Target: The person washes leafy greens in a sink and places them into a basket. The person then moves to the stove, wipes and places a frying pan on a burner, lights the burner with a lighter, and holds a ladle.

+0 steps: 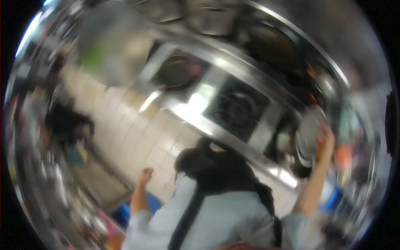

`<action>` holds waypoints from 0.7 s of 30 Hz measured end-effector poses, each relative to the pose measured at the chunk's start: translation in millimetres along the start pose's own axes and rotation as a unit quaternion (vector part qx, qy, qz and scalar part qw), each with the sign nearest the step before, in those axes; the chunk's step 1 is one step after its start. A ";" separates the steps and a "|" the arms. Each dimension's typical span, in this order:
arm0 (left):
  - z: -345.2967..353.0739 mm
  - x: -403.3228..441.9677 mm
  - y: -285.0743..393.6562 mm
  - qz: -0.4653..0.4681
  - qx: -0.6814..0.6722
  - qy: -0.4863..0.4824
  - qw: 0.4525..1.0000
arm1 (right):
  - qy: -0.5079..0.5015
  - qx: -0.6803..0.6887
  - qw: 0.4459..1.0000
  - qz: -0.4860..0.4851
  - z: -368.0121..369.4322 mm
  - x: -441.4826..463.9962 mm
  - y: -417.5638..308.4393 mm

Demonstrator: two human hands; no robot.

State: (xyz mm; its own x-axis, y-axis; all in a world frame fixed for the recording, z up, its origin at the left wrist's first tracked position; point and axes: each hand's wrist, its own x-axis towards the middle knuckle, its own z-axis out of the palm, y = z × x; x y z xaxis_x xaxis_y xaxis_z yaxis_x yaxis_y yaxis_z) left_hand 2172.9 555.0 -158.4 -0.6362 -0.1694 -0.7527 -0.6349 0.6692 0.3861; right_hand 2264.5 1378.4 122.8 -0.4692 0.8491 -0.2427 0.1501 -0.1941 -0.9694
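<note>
On the right side of the head view, my right hand (326, 142) is at the edge of a round grey metal lid (309, 132), its fingers apparently closed on the rim. The lid is tilted over a pot or pan (301, 166) beside the stove; blur hides the exact contact. My left hand (145, 176) hangs over the tiled floor on the left, apart from any object. Motion smears its fingers.
A steel stove (200, 112) runs diagonally ahead of me, with a bare burner (237, 106) and a dark pan (176, 71) on another burner. Large pots (212, 16) stand behind. Pale floor tiles (129, 121) lie to the left, near a dark bag-like shape (68, 123).
</note>
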 end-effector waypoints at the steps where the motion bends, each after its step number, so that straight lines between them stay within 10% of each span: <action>1: 9.2 21.8 -33.7 0.032 0.079 0.044 0.995 | -0.060 -0.055 0.996 -0.023 -25.7 14.0 11.2; 5: 7.9 -51.0 -3.6 0.044 0.059 0.117 0.990 | 0.004 -0.088 0.992 0.091 -25.8 25.3 -11.0; 9: 14.4 -80.4 -23.8 0.038 -0.004 0.138 0.990 | -0.185 0.101 0.967 0.144 -21.9 24.9 -29.8; 15: 18.7 -111.2 -68.6 -0.005 -0.025 0.139 0.990 | -0.238 0.147 0.957 -0.076 -32.0 -0.6 10.0; 17: 15.8 -97.5 -67.5 0.038 0.049 0.136 0.989 | -0.181 -0.054 0.967 -0.170 -26.1 -22.9 5.6; 19: -0.5 -96.5 -41.9 0.041 0.029 0.135 0.990 | -0.293 -0.191 0.906 -0.239 -41.5 -22.3 11.5; 20: -7.4 -90.0 -28.1 0.040 0.013 0.134 0.990 | -0.366 -0.340 0.693 -0.520 -35.2 -4.2 3.0; 21: -10.7 -75.9 -23.7 0.057 0.031 0.104 0.992 | -0.309 -0.138 0.869 -0.360 30.8 -106.3 -11.7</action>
State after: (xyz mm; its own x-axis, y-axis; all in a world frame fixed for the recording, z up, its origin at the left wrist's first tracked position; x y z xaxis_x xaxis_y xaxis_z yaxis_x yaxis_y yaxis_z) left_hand 2231.6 544.3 -104.7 -0.7830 -0.2310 -0.5776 -0.5296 0.7345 0.4243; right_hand 2285.8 1275.3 158.8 -0.8937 0.2580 0.3670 -0.2127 0.4765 -0.8530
